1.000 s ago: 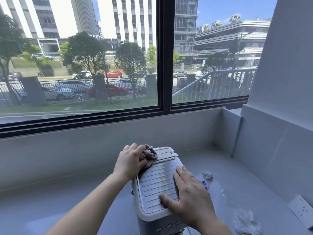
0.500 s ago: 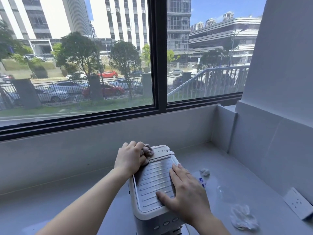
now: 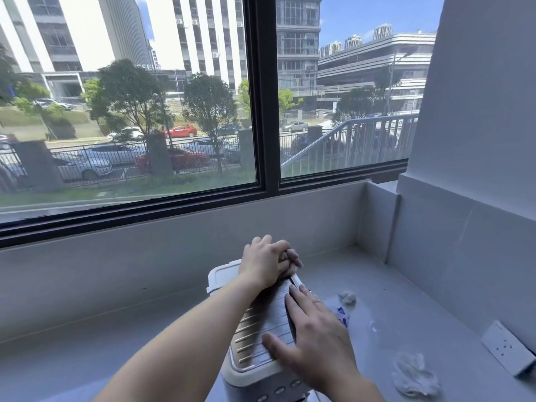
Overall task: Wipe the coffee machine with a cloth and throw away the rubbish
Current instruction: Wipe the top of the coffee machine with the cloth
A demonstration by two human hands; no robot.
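Observation:
A white coffee machine [image 3: 223, 278] with a ribbed metal top stands on the grey counter, low in the middle of the view. My left hand [image 3: 265, 261] is at the machine's far right corner, shut on a grey-brown cloth [image 3: 293, 258] that peeks out past the fingers. My right hand [image 3: 311, 332] lies flat, fingers spread, on the near right part of the ribbed top. Rubbish lies on the counter to the right: a small crumpled white wad [image 3: 347, 297], a blue-and-white wrapper [image 3: 342, 314], and a larger crumpled tissue [image 3: 414, 377].
The counter [image 3: 87, 343] runs along a low wall under a wide window [image 3: 130, 111]. A wall corner closes off the right side, with a white power socket [image 3: 506, 348] low on it.
My left hand has swept the cloth from the machine's far left corner across to its far right corner. My right hand stays pressed on the top.

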